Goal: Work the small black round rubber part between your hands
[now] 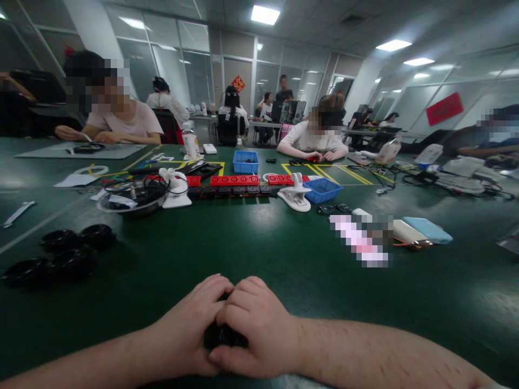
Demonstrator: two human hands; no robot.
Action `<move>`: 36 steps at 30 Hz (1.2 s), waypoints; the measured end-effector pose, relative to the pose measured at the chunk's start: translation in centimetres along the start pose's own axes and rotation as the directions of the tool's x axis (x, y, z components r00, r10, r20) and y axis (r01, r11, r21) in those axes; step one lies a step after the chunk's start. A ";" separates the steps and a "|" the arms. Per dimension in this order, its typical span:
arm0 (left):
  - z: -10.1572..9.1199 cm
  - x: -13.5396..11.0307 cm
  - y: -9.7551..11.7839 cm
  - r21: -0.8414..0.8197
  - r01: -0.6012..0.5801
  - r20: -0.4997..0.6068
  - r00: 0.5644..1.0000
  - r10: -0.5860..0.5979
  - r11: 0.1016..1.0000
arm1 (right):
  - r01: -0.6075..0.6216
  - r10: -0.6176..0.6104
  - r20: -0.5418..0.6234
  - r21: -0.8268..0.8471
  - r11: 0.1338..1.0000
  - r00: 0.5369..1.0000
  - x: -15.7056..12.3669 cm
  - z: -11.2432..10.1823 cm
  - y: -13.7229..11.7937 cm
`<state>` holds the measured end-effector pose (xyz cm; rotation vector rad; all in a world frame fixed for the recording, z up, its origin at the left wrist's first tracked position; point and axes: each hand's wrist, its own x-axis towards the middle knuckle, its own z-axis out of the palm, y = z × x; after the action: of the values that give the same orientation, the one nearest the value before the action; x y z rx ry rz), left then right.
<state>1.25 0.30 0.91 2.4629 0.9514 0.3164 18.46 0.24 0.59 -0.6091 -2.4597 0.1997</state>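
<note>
Near the table's front edge, my left hand (194,319) and my right hand (257,327) are closed together around a glossy black part (223,336). The left hand grips its left side, while the right hand wraps over its top and right side. Most of the part is hidden by my fingers, so its full shape cannot be made out. Farther left, several similar-looking black round parts (75,262) with open hollow tops stand in a group on the green table (170,259).
A metal bowl (106,204) of dark pieces stands at left, near a wrench (18,214). Red and black power strips (231,190), a white clip (297,197) and a blue basket (323,189) lie ahead. Glasses (334,209) and a light-blue case (427,229) are right. Co-workers sit opposite.
</note>
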 end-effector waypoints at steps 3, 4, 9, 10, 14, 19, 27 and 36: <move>-0.7 0.5 -0.7 -0.068 -0.091 0.072 0.993 0.096 0.994 | 0.119 -0.122 0.061 0.048 0.992 0.991 0.1 -0.2 -0.1; -0.8 0.6 -0.8 -0.083 -0.116 0.078 0.989 0.123 0.990 | 0.169 -0.175 0.080 0.070 0.983 0.981 0.1 -0.3 -0.1; -1.6 0.7 -0.7 -0.100 -0.134 0.096 0.985 0.143 0.986 | 0.271 -0.283 0.112 0.115 0.956 0.952 0.1 -0.4 -0.2; -1.7 0.6 -0.7 -0.107 -0.128 0.103 0.985 0.139 0.986 | 0.269 -0.280 0.091 0.119 0.956 0.956 0.1 -0.4 -0.2; -1.8 0.1 -1.4 -0.134 -0.114 0.133 0.982 0.132 0.984 | 0.195 -0.185 -0.085 0.134 0.971 0.979 0.1 -0.3 -0.2; -0.6 -0.3 -1.0 0.046 -0.072 0.069 0.995 0.068 0.996 | 0.017 0.002 -0.176 0.104 0.994 0.984 0.1 -0.1 -0.4; 0.1 -0.2 0.2 0.056 0.020 0.019 1.000 -0.021 0.998 | -0.036 0.035 -0.036 -0.029 0.999 0.999 0.0 0.1 -0.1; -1.2 0.7 -1.1 -0.075 -0.162 0.157 0.972 0.172 0.984 | 0.250 -0.254 0.012 0.122 0.960 0.967 0.2 -0.1 0.0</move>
<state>0.72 1.92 1.43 2.4732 0.6582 0.1924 18.37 0.39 0.81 -0.2392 -2.5020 0.2527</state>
